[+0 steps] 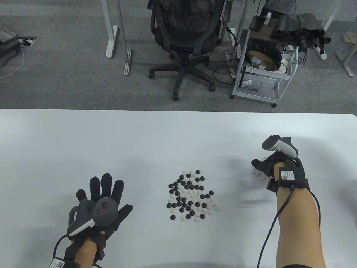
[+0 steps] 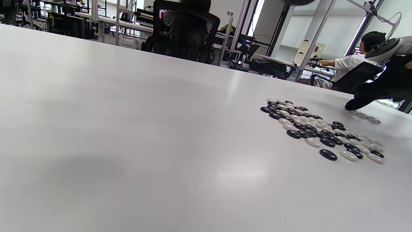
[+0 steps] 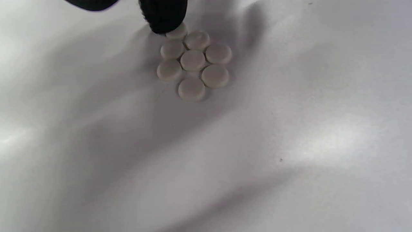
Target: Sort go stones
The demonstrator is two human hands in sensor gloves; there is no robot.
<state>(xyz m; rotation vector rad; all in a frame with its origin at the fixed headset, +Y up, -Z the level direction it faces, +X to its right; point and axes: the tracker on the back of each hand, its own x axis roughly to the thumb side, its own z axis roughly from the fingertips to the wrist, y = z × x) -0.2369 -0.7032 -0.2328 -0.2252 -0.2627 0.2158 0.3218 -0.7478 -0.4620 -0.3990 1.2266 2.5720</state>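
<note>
A mixed pile of black and white Go stones [image 1: 191, 195] lies at the table's middle; it also shows in the left wrist view [image 2: 322, 129]. A small cluster of white stones [image 3: 193, 61] lies to the right, partly under my right hand [image 1: 258, 169]. In the right wrist view one gloved fingertip [image 3: 164, 19] touches the white stone [image 3: 177, 33] at the cluster's far edge; whether it is pinched I cannot tell. My left hand [image 1: 111, 192] rests flat on the table left of the pile, fingers spread, holding nothing.
The white table [image 1: 83, 139] ends at a far edge, with an office chair [image 1: 182, 42] and a wire cart [image 1: 265, 69] on the floor beyond it. My right hand also shows in the left wrist view [image 2: 379, 93], beyond the pile.
</note>
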